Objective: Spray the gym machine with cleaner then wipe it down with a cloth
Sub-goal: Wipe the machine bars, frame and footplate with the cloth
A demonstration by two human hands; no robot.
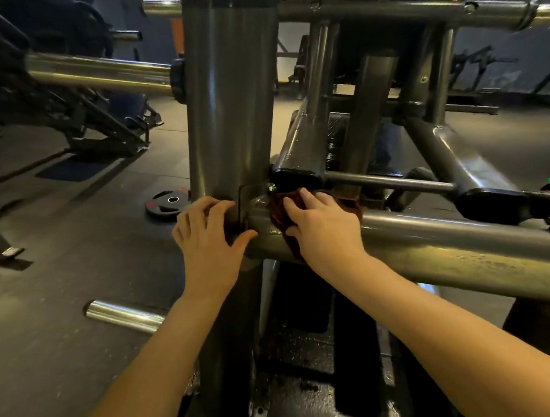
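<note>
A dark red cloth point(278, 213) lies draped over the thick horizontal tube point(434, 238) of a grey steel gym machine point(228, 96), right where the tube meets a tall upright post. The right hand point(324, 227) lies flat on top of the cloth, fingers nearly straight and spread, pressing it against the metal rather than clutching it. Just beside it, the left hand point(206, 236) grasps the bracket point(243, 204) at the foot of the post, fingers curled over its edge and thumb reaching toward the tube, apparently for bracing.

The step in hand looks like wiping, with the joint area being worked now. To do it well, the flat palm should keep even pressure while the cloth travels along the tube's length. The cloth should also wrap around the underside, which a flat hand alone will miss. The welds and the bolt near the black end cap point(297, 177) probably need fingertip work through the cloth. Further right the tube looks speckled, possibly with spray droplets, so that stretch likely remains to be wiped.

Beyond the machine, a black weight plate point(168, 203) lies on the dark floor point(73, 257), and a chrome peg point(124, 315) juts out lower left. No spray bottle is clearly identifiable.
</note>
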